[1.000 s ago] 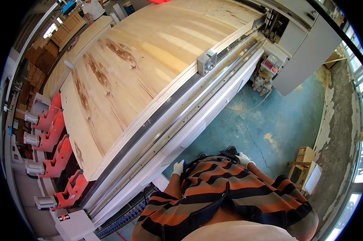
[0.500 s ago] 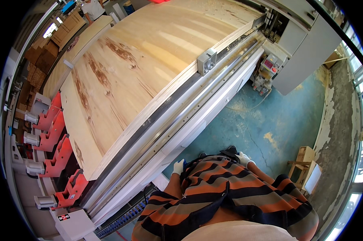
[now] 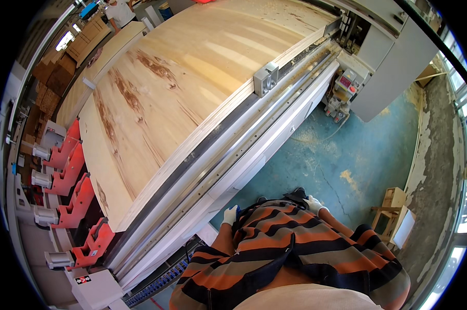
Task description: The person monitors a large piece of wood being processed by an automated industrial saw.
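Note:
My left hand (image 3: pixel 230 215), in a white glove, hangs beside my body near the machine's front edge. It is closed, and a small blue thing (image 3: pixel 237 211) shows at its inner side; its kind is too small to make out. My right hand (image 3: pixel 313 204), also in a white glove, hangs low on the other side against dark clothing. How its fingers lie is too small to tell. Away from both hands, a large stack of wood panels (image 3: pixel 176 88) rests on the long machine bed, and a metal clamp block (image 3: pixel 266 79) touches its near edge.
Red clamps (image 3: pixel 93 243) line the stack's left end. A rail with a toothed rack (image 3: pixel 228 160) runs along the bed's front. A grey cabinet (image 3: pixel 393 67) stands at the far right, a wooden stool (image 3: pixel 391 219) near the wall. Another person (image 3: pixel 120 13) is at the far left.

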The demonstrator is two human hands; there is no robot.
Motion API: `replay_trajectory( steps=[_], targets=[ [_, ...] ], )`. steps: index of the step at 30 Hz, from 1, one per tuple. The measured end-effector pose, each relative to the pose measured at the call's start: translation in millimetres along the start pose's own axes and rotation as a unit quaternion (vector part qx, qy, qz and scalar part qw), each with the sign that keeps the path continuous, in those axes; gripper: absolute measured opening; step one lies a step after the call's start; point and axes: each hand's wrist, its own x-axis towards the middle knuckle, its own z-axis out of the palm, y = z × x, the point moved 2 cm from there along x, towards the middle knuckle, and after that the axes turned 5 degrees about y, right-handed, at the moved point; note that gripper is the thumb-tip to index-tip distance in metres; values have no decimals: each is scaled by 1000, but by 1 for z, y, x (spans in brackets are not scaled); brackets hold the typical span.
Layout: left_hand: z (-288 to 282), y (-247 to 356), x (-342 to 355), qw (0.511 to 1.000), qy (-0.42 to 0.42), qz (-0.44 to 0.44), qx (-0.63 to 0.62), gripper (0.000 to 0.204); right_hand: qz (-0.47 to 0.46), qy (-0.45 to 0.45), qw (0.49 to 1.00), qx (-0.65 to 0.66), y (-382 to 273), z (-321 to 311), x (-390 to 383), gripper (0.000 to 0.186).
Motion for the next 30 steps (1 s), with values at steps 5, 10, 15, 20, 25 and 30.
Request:
replay_trajectory(
  steps=[5,10,15,20,25,30],
  targets=[
    [-7,-1,-7,1000,5,11,-8,22,-15,28,999,-2,-3,9,-5,34],
    [-20,-5,-22,1000,-13,15,-3,23,-16,29,999,-7,-17,14,-19,34],
    [-44,-15,-35,999,-24,27,12,23,-14,32,999,-10,-36,28,-37,33],
    [-88,-40,-28,998,-44,29,-24,24,-18,29,999,3,-67,45,-47,34],
    [-81,-22,-48,999,-22,30,39,23,-2,23,1000,1,-64,51,-52,34],
    [-80,-7,-63,990,-23,84,114,24,18,25,1000,-1,-82,40,-56,24]
  ],
)
